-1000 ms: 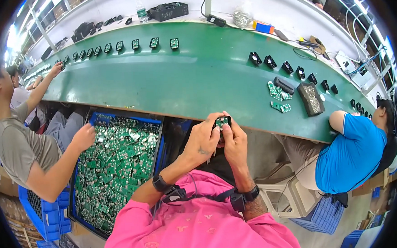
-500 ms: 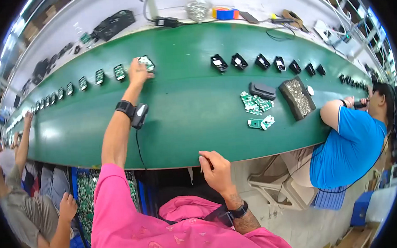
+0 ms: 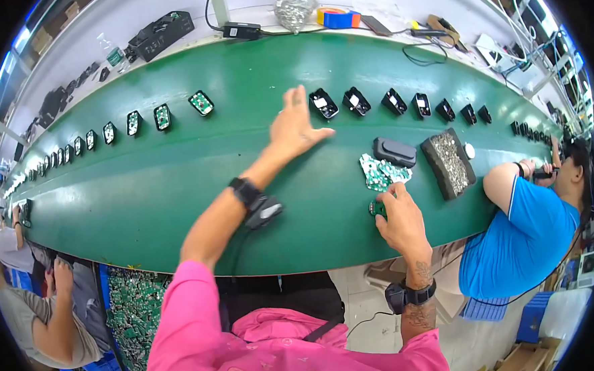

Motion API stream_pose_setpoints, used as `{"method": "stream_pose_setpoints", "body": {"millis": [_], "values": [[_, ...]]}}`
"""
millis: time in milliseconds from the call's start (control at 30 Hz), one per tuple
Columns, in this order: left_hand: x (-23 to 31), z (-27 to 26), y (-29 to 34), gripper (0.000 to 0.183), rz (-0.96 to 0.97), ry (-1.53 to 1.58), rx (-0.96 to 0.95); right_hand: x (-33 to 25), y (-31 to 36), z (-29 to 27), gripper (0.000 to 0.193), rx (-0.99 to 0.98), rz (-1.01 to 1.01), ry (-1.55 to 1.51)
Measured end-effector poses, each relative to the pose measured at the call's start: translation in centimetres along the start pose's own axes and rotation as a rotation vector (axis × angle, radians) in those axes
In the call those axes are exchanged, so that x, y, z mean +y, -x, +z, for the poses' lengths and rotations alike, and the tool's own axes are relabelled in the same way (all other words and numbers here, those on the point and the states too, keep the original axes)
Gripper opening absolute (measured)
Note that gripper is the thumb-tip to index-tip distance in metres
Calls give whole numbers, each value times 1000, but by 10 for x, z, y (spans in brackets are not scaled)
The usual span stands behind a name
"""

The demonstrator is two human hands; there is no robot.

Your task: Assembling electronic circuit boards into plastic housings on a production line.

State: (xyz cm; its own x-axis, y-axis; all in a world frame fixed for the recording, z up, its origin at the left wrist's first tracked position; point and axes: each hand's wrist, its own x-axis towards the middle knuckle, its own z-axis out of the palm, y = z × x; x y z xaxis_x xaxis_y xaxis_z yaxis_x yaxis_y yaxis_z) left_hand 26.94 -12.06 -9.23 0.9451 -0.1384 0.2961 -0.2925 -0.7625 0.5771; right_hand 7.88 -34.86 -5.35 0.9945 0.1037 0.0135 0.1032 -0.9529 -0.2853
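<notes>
My left hand (image 3: 295,126) reaches over the green bench with its fingers and thumb spread, holding nothing. Just right of its fingertips stands an open black plastic housing (image 3: 323,104) with a white piece inside. My right hand (image 3: 402,219) is lowered at the right, thumb and fingers bent round a small green circuit board (image 3: 376,209), which they partly hide. Beyond it lies a heap of green and white circuit boards (image 3: 379,172). To the left of my left hand, a housing fitted with a circuit board (image 3: 201,103) lies by itself on the bench.
A row of fitted housings (image 3: 162,117) runs off left; more open black housings (image 3: 394,101) run right. A black case (image 3: 395,152) and a dark tray of small metal parts (image 3: 447,163) sit at the right. A person in blue (image 3: 524,231) sits right; others sit left.
My left hand has let go of the fitted housing and moved right toward the open ones. My right hand has moved from the bench edge to the circuit boards. The view has shifted slightly.
</notes>
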Motion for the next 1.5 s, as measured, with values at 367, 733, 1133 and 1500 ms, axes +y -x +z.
{"method": "stream_pose_setpoints", "body": {"millis": [367,733,1133,1500], "values": [[11,-21,43,71,-53,366,80,-24,15,10,14,169,174,-1175],[32,-111,197,74,-137,549,-293,-90,37,45,20,451,-53,-1085],[40,-144,218,71,144,434,-266,-117,41,15,18,521,-403,-585],[44,-143,231,70,157,444,-299,-122,64,5,18,494,-384,-625]]}}
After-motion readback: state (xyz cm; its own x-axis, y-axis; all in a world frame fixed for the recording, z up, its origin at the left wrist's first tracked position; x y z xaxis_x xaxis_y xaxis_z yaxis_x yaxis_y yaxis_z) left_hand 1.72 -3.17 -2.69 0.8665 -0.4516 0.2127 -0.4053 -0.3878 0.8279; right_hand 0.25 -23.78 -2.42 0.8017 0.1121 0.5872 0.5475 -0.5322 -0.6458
